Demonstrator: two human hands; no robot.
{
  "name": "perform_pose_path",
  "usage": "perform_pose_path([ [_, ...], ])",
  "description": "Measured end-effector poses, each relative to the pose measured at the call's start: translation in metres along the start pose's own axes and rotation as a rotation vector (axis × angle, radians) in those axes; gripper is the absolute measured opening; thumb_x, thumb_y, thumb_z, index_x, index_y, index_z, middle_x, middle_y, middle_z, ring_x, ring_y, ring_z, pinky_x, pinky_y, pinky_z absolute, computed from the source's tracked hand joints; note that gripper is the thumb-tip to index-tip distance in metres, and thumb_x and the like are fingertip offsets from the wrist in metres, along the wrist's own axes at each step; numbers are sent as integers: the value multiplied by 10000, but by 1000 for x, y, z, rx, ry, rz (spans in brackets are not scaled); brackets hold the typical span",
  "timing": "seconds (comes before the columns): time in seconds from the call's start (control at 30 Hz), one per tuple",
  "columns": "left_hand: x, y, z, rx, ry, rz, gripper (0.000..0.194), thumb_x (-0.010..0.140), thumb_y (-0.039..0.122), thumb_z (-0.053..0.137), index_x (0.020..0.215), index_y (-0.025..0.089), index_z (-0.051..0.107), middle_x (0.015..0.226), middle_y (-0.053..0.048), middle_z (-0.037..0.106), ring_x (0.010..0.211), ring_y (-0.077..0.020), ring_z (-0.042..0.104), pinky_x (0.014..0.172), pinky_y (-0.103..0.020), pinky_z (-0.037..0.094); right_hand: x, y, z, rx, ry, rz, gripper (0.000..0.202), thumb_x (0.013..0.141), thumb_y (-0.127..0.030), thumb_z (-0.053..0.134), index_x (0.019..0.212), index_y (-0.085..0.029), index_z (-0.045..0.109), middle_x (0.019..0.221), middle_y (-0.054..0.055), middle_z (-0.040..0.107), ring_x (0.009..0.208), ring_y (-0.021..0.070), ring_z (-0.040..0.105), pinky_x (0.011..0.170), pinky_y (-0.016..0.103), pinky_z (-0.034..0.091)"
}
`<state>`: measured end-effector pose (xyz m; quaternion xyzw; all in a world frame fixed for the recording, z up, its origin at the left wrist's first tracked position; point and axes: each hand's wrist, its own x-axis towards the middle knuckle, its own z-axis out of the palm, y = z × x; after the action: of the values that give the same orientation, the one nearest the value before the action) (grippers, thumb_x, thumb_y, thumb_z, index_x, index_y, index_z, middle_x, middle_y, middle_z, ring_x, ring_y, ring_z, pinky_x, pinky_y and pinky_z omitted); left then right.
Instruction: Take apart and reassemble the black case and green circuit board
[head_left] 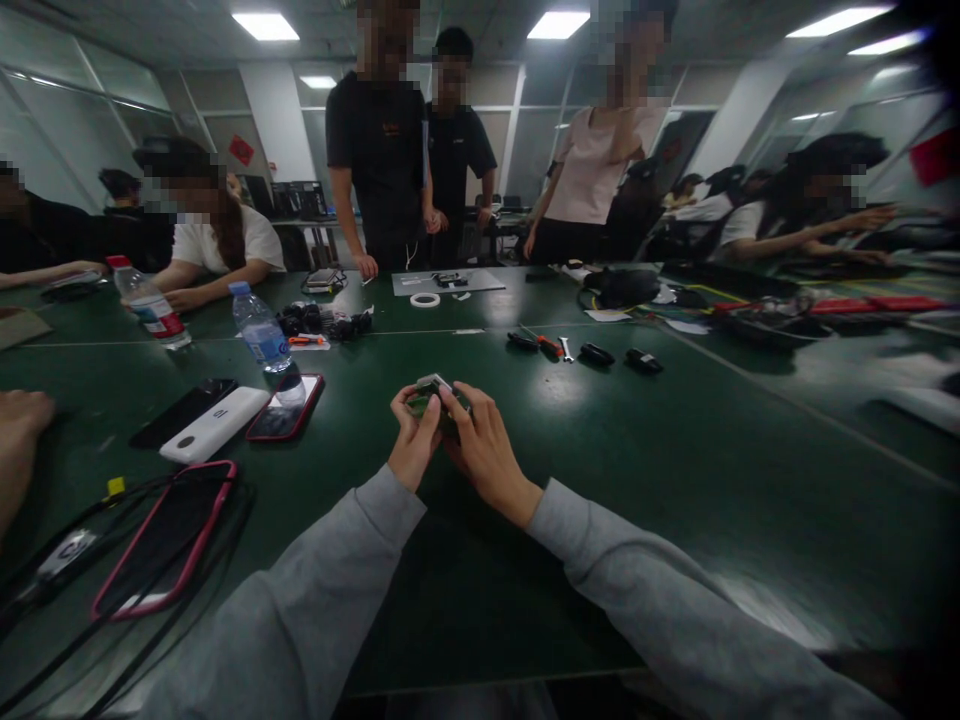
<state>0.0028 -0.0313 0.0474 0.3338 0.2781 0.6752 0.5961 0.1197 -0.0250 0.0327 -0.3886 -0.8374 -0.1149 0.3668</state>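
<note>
A phone in a pink case (161,540) is seen nearest, lying face up at the left of the green counter (675,480) among black cables (90,590); no writing can be read on it. Grey sleeves lead forward to the two hands, which are brought together over the middle of the counter. A small green-and-silver part (433,390) is held between them: the left hand (414,440) is closed on its near left side, and the right hand (480,445) is wrapped over its right side with fingers curled on top. What the part is cannot be told.

To the left, a white power bank (214,424) is laid beside a black phone (184,411) and a phone in a red case (286,407); a small mark on the power bank is too small to read. Behind these stand a water bottle with a blue cap (259,328) and one with a red cap and red label (151,306), neither label legible. Further right, small black parts and a wrench (565,348) are spread on the counter. A roll of white tape (424,299) is seen at the far edge, where several people stand or sit.
</note>
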Motion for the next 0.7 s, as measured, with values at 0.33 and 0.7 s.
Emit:
perform_pose_path([
  [0.33,1,9,0,139,-161,-26,533,781,388,600,1229,244,349,1312,-84,438,1163,-213,491,1015,-395,346,17,14,-2,406,1,218,689,729,-119,581,1335,-184,260,1215,114,453,1088,230,480,934,405,426],
  [0.7,27,42,-26,331,-43,128,340,814,394,547,1123,269,482,1355,-38,389,1086,-204,566,998,-398,350,34,64,5,896,415,791,487,793,-467,543,1159,-206,356,1057,60,547,901,163,579,750,298,511],
])
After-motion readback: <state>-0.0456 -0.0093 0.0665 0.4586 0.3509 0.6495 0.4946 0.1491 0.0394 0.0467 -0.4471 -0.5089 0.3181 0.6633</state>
